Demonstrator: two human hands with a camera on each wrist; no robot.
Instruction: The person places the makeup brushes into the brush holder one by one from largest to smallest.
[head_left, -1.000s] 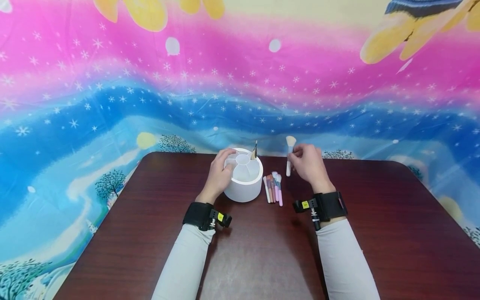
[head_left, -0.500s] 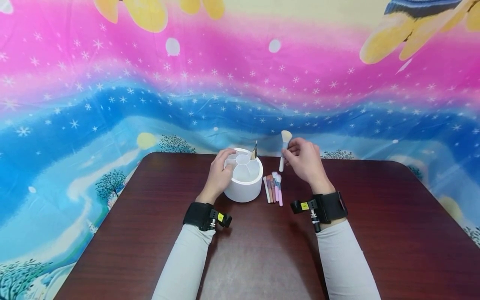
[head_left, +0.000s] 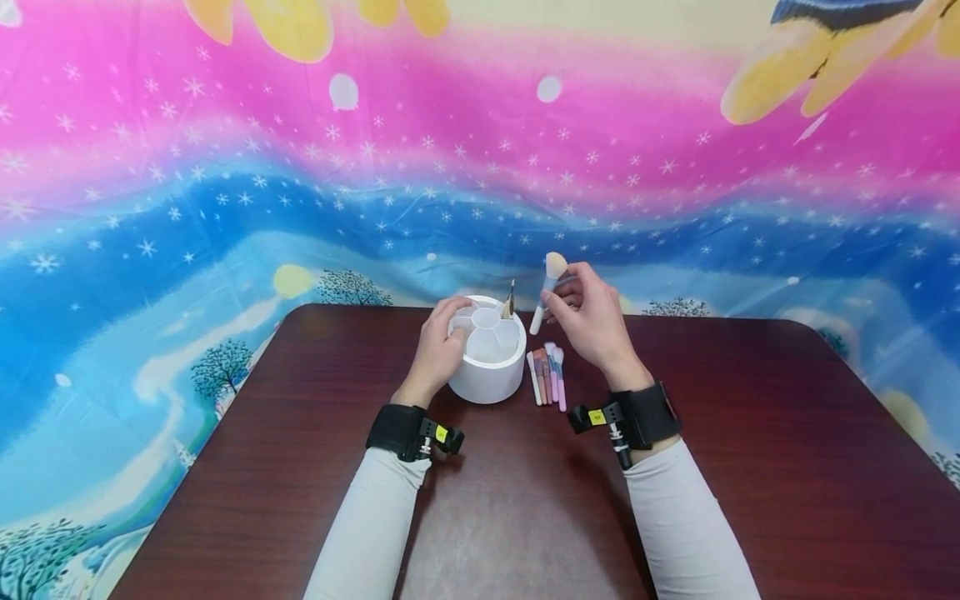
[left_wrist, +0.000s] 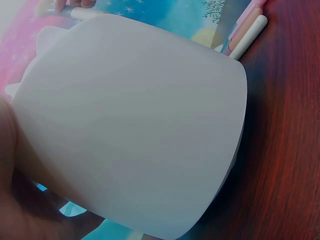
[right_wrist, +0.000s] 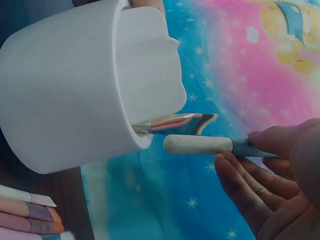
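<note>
A white round brush holder (head_left: 486, 385) with an inner divider of several compartments stands on the table. My left hand (head_left: 435, 348) grips its left side at the rim; some fingertips are hidden. In the right wrist view, a few thin tools (right_wrist: 175, 122) lean out of the holder's near compartment. My right hand (head_left: 596, 323) pinches a makeup brush (right_wrist: 197, 144) with a white handle, a blue-grey ferrule and pale bristles. The brush is in the air just right of the holder, bristles up and slightly tilted, with its handle end near the rim and apart from it.
Several makeup brushes (head_left: 548, 380) in white, brown, pink and purple lie side by side on the dark wooden table (head_left: 750, 433), right of the holder. A colourful printed cloth (head_left: 465, 167) hangs behind the table's far edge.
My right hand has carried the makeup brush left and upward, closer to the holder, and the brush has tilted a little. The left hand and the holder have stayed in place.
</note>
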